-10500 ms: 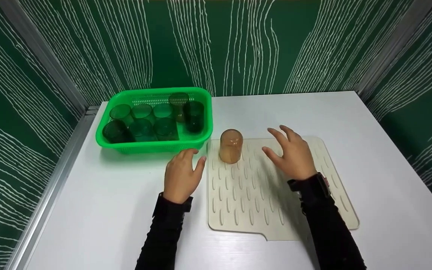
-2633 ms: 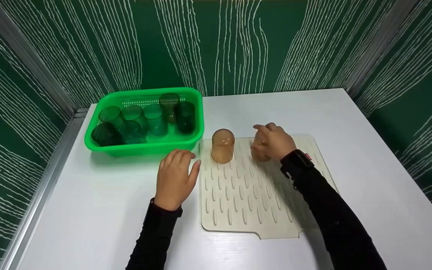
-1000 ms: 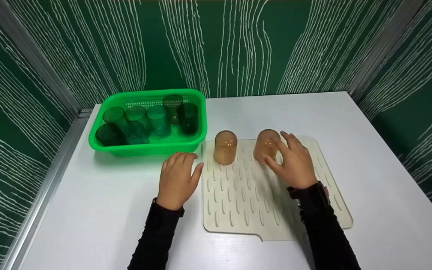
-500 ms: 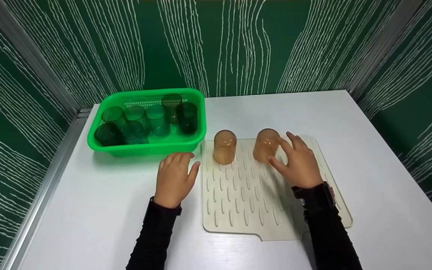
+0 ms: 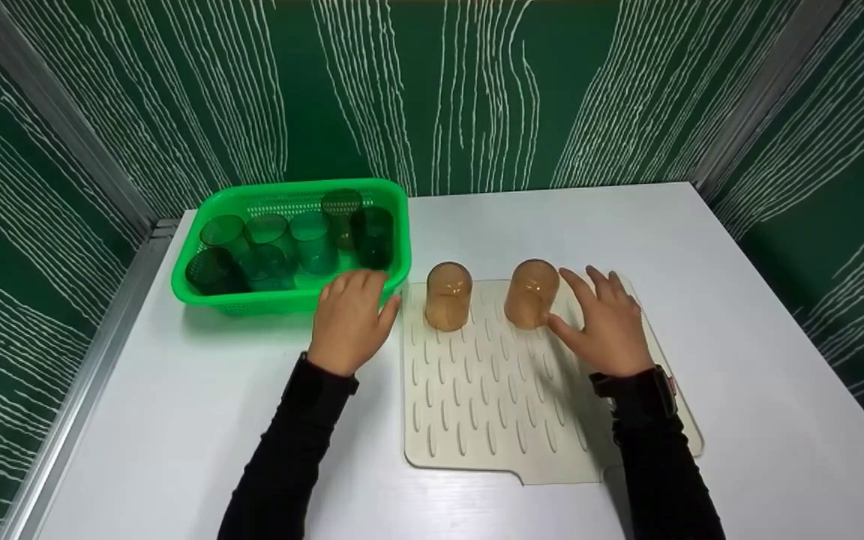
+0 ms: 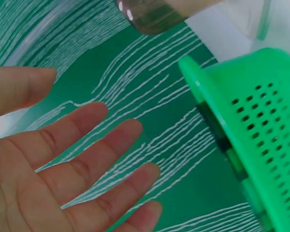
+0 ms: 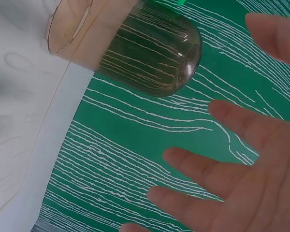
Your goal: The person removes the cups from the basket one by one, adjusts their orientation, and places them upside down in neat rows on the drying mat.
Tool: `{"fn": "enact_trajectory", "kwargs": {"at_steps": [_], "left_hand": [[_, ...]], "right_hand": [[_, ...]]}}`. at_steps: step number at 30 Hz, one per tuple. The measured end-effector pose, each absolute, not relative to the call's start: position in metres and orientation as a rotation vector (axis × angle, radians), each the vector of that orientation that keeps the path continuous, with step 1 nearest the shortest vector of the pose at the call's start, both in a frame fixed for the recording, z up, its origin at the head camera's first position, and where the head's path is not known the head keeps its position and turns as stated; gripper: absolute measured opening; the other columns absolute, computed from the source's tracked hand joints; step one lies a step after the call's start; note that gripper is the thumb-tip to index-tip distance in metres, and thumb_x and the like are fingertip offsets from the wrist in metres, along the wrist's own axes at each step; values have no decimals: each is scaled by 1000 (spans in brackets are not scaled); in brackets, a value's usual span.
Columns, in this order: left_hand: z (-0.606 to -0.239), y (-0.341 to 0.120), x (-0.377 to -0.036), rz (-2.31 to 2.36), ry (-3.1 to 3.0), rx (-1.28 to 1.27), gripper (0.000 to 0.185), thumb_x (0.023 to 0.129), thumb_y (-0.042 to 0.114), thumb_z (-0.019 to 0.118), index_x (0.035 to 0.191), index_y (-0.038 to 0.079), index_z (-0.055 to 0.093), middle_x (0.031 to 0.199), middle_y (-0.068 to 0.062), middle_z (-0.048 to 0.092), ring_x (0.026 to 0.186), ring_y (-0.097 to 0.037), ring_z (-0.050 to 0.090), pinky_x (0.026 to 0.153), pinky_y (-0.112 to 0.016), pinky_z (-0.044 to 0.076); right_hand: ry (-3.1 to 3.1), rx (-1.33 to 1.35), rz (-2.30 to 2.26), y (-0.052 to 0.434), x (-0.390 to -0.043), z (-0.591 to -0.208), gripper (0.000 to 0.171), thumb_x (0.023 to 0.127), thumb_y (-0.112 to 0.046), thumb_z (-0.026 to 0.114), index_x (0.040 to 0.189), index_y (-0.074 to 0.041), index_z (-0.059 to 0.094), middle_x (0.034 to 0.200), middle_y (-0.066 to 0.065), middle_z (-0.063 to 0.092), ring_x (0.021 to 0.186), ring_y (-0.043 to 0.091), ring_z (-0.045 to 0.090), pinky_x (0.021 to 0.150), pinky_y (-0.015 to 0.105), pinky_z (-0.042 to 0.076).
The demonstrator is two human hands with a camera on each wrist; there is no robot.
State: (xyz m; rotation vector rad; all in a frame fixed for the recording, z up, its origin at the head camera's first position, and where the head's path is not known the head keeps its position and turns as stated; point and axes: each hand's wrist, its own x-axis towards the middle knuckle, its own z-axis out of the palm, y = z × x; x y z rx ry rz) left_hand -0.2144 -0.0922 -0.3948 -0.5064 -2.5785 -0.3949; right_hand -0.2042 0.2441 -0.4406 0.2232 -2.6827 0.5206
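On your bench (image 5: 177, 420), smooth and white, a cream mat (image 5: 477, 420) lies right of centre, moulded with rows of narrow raised ovals and shaped with a stepped lip along its front edge. Two see-through amber tumblers stand upside down on it, their rounded bases glossy and uppermost: the first tumbler (image 5: 448, 297) near the mat's back left corner, the second tumbler (image 5: 532, 295) farther right along the back edge. In the bench's back left corner sits your bright green plastic basket (image 5: 289, 298), oblong with rounded corners and perforated walls, holding darker tinted glasses (image 5: 316, 247) with their mouths up.

Your left hand (image 5: 349, 322) is over the basket's front edge near its right corner, empty, its fingers relaxed and parted; whether it touches the rim, you cannot tell from here. Your right hand (image 5: 608, 326) is empty too, fingers spread wide just right of the second tumbler and apart from it.
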Motion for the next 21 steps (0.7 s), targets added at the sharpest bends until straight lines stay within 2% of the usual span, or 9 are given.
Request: {"fn": "enact_trajectory", "kwargs": {"at_steps": [3,7,9,11,15,21], "left_hand": [[-385,-90,-230,-344,-2633,-514,40,87,34,54,118,9,54,119,-14,52,115,-33,42,94,-45,33],[-375,-89,-255,-303,-2806,-497,59,85,42,54,135,15,37,141,-17,28,128,-42,19,102,-52,18],[-372,-89,-268,-281,-2900,-478,66,85,46,52,139,18,28,145,-15,17,131,-42,8,103,-53,13],[-371,-89,-280,-245,-2970,-455,69,85,49,50,142,21,21,147,-13,10,131,-41,3,103,-53,10],[-371,-90,-301,-227,-3064,-386,70,86,48,49,143,22,16,148,-12,7,132,-39,0,104,-52,9],[-380,-87,-320,-232,-3136,-360,64,88,38,50,142,18,21,146,-13,14,133,-37,5,104,-49,12]], "right_hand": [[-2686,213,518,245,-204,-440,67,75,-46,64,133,-21,40,132,24,36,122,50,23,85,70,19],[-2687,205,505,246,-204,-440,67,75,-46,64,133,-21,40,132,24,36,122,51,23,85,71,18],[-2684,203,497,246,-204,-441,68,74,-44,66,132,-21,40,131,24,37,122,51,24,86,70,19],[-2680,207,491,247,-205,-442,68,73,-42,67,132,-20,40,131,24,37,121,50,25,87,69,20],[-2693,217,475,248,-205,-444,69,74,-43,66,133,-20,39,131,25,37,120,50,27,87,68,21],[-2736,206,445,250,-205,-444,71,76,-50,61,135,-19,37,133,25,34,120,51,26,87,68,21]]}}
